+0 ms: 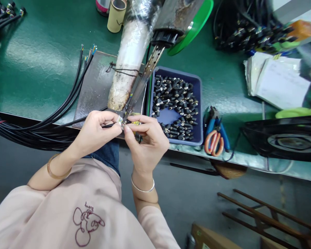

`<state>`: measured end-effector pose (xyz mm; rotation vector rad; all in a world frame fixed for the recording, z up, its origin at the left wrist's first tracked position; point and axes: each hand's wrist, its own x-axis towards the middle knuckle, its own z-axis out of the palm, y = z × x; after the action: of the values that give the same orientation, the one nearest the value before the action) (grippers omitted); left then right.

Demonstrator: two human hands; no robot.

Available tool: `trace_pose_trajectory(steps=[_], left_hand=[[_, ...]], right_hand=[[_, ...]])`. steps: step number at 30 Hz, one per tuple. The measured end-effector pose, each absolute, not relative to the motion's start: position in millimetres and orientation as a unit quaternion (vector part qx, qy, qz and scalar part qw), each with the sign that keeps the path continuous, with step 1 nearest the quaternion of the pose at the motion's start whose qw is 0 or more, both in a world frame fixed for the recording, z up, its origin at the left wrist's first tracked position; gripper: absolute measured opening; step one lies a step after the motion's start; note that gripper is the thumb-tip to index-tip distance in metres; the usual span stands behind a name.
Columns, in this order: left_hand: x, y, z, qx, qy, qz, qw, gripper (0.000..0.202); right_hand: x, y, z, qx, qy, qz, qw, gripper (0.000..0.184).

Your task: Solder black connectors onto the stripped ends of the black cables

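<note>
My left hand [98, 129] pinches a black cable [109, 126] near its stripped end, where thin coloured wires show. Opposite it, my right hand [147, 138] has thumb and fingers closed on a small connector, mostly hidden by the fingertips; metal pins show faintly. Both sets of fingertips meet at the table's front edge. Just above them is the tip of a soldering iron [140, 83], pointing down beside a plastic-wrapped tube [129, 45] with black thread tied round it. A dark metal plate [93, 79] lies under the iron and tube.
Right of my hands, a blue tray [200, 114] holds many black connectors [178, 93]. Cutters [215, 135] lie beside it. A cable bundle [28, 135] hangs over the left edge. Papers [280, 81], a black fan-like object [287, 138] and more cables [248, 31] are farther right.
</note>
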<state>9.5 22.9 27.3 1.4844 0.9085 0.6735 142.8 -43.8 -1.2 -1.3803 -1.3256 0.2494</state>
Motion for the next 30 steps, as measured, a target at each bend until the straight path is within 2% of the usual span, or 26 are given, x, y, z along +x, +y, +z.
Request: trace_pose_trajectory(steps=[8, 14, 21, 25, 30], left_hand=[[10.0, 23.6, 28.5, 0.627, 0.38, 0.288, 0.616, 0.018], [8.1, 21.4, 21.4, 0.61, 0.374, 0.274, 0.642, 0.018], [6.0, 15.3, 18.9, 0.632, 0.355, 0.275, 0.631, 0.015], [2.1, 10.8, 16.9, 0.635, 0.362, 0.295, 0.616, 0.01], [-1.5, 8.6, 17.1, 0.601, 0.318, 0.296, 0.671, 0.015]], right_hand=[[139.9, -48.5, -0.9, -0.583, -0.569, 0.092, 0.573, 0.014], [144.6, -52.9, -5.9, -0.578, -0.614, 0.049, 0.535, 0.015], [145.9, -57.3, -5.8, -0.57, -0.614, 0.034, 0.545, 0.016], [143.7, -57.1, -4.6, -0.596, -0.554, 0.099, 0.572, 0.008], [145.3, -52.9, -0.8, -0.587, -0.513, 0.228, 0.583, 0.013]])
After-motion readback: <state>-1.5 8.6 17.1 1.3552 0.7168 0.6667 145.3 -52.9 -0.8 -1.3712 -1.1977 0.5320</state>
